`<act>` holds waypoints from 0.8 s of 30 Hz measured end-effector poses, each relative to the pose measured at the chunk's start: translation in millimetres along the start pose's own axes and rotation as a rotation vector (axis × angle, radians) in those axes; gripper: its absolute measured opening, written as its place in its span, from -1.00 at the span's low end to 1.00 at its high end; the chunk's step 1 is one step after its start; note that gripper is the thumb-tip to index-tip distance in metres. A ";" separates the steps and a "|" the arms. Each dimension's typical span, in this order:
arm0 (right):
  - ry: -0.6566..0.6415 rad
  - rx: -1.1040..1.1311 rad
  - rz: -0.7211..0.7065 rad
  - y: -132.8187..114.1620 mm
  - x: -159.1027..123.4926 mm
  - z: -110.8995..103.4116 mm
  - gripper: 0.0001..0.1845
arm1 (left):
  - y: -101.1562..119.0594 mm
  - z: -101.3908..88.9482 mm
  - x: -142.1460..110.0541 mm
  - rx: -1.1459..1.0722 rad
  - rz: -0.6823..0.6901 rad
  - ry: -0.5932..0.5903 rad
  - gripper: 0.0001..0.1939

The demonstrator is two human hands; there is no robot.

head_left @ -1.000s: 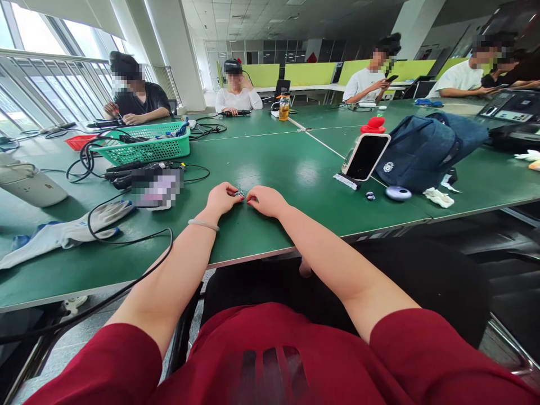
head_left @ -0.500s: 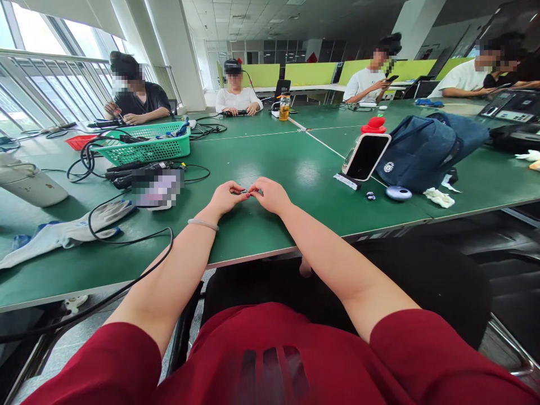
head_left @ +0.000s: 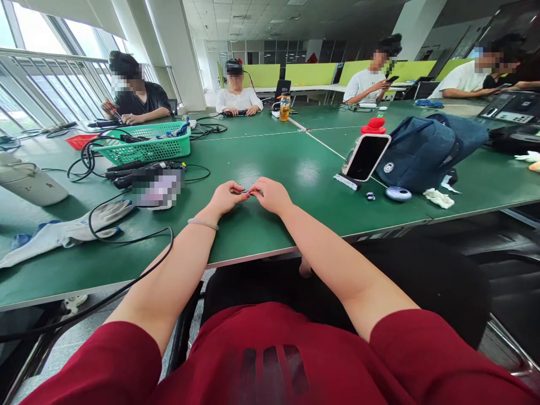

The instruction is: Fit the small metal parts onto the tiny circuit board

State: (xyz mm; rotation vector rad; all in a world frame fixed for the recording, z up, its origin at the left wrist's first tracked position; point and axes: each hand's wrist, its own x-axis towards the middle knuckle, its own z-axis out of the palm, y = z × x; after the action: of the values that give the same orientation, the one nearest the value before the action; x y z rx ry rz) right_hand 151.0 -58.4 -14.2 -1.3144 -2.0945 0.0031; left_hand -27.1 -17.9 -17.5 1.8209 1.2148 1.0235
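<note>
piece (head_left: 244, 192) pinched by left hand (head_left: 228, 197) and right hand (head_left: 270, 196), glove (head_left: 75, 229), basket (head_left: 147, 151) leftward, phone (head_left: 368, 156), backpack (head_left: 411, 154) rightward

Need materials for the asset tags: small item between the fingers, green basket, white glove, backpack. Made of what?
Small item: perhaps shiny metal, from a silvery glint; too small to be sure.
Green basket: likely molded plastic, slight sheen; evenly colored, perforated walls.
White glove: probably matte knit fabric; limp, wrinkled.
Backpack: seemingly woven fabric, dull finish; soft folds.
</note>
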 end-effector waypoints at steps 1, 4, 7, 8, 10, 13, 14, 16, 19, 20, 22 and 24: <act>-0.004 -0.006 0.004 -0.3 -0.1 -0.2 -0.81 | 0.0 0.0 0.0 0.001 0.004 -0.004 -0.62; -0.014 -0.017 0.006 -1.3 -0.1 -0.1 -0.79 | -0.7 0.1 0.1 -0.009 0.010 -0.021 -0.61; -0.018 -0.011 -0.002 -0.6 0.5 0.3 -0.78 | -2.6 0.1 0.6 -0.023 0.005 -0.035 -0.59; -0.013 0.002 -0.006 0.8 0.8 0.1 -0.78 | -3.3 0.1 0.8 -0.024 0.001 -0.037 -0.59; 0.013 0.048 0.012 6.4 1.6 -1.0 -0.78 | -4.9 -0.1 1.4 -0.021 -0.011 -0.040 -0.58; 0.040 0.124 0.131 21.8 2.0 -3.9 -0.79 | -7.3 -0.4 2.7 -0.006 -0.035 -0.034 -0.57; 0.025 0.143 0.181 28.0 1.7 -4.8 -0.81 | -8.0 -0.5 3.2 -0.001 -0.042 -0.030 -0.57; -0.048 0.167 0.266 39.3 0.8 -6.0 -0.86 | -9.2 -0.6 4.1 0.016 -0.052 -0.024 -0.56; -0.148 0.175 0.325 49.0 -0.6 -6.1 -0.88 | -10.6 -0.4 5.0 0.032 -0.057 -0.031 -0.55; -0.166 0.177 0.323 49.6 -0.8 -5.8 -0.86 | -11.0 -0.3 5.2 0.037 -0.055 -0.034 -0.54; -0.188 0.180 0.282 47.5 -0.8 -5.1 -0.80 | -11.8 0.0 5.5 0.045 -0.046 -0.035 -0.55; -0.214 0.182 0.203 42.2 -0.3 -4.6 -0.80 | -12.5 0.3 5.7 0.055 -0.038 -0.030 -0.54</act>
State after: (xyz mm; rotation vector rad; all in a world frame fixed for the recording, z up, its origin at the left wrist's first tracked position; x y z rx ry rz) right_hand 187.4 -39.3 -24.7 -1.4600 -2.0669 0.4289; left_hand -30.2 -8.7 -27.2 1.8417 1.2661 0.9464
